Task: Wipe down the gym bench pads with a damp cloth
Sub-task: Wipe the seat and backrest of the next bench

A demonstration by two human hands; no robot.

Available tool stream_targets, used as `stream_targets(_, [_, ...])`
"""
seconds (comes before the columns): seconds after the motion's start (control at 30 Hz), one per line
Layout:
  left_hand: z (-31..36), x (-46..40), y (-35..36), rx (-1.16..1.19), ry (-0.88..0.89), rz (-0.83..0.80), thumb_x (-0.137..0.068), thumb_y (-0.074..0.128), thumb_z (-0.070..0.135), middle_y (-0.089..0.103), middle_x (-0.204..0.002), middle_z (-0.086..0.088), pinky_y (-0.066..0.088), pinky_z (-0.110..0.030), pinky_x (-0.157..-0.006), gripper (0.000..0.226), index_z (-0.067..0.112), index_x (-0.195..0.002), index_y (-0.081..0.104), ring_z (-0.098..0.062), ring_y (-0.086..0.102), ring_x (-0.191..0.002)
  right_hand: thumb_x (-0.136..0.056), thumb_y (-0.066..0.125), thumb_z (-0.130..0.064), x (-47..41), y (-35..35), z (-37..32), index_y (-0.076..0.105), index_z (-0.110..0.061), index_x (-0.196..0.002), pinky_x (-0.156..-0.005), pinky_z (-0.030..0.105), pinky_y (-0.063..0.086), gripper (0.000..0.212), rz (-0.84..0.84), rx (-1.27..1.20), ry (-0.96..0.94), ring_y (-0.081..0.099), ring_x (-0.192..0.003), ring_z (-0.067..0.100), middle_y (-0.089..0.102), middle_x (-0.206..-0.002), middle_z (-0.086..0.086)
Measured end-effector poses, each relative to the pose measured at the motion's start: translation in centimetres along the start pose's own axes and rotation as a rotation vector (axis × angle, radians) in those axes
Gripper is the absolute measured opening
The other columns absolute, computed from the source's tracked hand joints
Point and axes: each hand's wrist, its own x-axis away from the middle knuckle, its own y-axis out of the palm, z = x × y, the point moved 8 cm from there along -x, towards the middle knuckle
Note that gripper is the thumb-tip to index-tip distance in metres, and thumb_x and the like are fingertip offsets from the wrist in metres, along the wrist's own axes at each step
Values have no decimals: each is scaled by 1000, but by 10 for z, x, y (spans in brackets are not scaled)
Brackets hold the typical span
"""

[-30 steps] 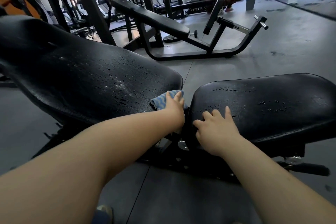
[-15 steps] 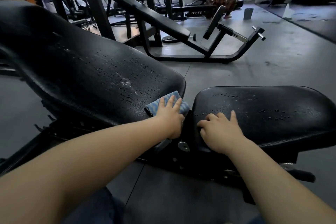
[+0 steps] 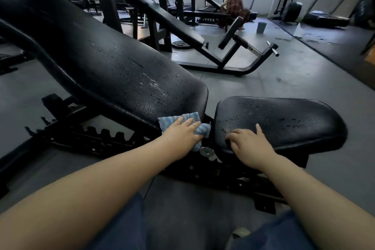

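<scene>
One inclined back pad (image 3: 113, 71) is seen stretching away up and to the left of the left fingers, its surface beaded with droplets, so most of it is judged not yet wiped. One blue cloth (image 3: 183, 123) is pressed flat under the left hand (image 3: 183, 135) against the lower edge of that pad; the fingers are laid out nearly straight on top of the cloth, apparently so that a broad damp patch is kept in contact. A corner of the cloth is left hanging below the palm, over the gap between the pads. Just right of that gap, one seat pad (image 3: 284, 124) is steadied by the right hand (image 3: 250, 144), whose fingers are spread and lightly bent on its near edge, nothing being gripped; bracing is the likely purpose. Two pads, one cloth and two hands are counted.
</scene>
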Motion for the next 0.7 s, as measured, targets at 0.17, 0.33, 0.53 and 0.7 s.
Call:
stream_targets(0.17, [-1,4,-14,387,-59,225,-95,43,24,31,-148,-6,17,-35,-110,42,22,-137,41,-24,28,-135,-98,31,-23,10,-8,13,59,-30,-121,-115,51,1,36,-40,-145,122,43,-126,18,50,-135,-6])
stream_targets(0.33, [21,-21,-26,812,-90,300,-95,46,39,20,-155,-10,25,-37,-110,59,25,-148,23,-30,24,-139,-98,36,-19,7,-33,23,56,-26,-126,-117,44,7,35,147,-282,196,45,-126,17,52,-135,-5])
stream_targets(0.53, [62,-61,-7,719,53,78,-91,41,58,-13,-155,-20,4,-42,-118,81,33,-148,-11,-31,-8,-144,-94,46,-16,9,-46,36,57,-17,-127,-98,25,35,35,307,-382,249,49,-120,20,54,-131,1])
stream_targets(0.7, [58,-56,-6,419,144,103,-89,29,67,6,-156,-18,12,-45,-116,83,26,-149,-12,-31,8,-144,-92,45,-5,1,-44,20,62,-10,-120,-86,10,30,34,325,-435,215,52,-114,15,58,-124,4])
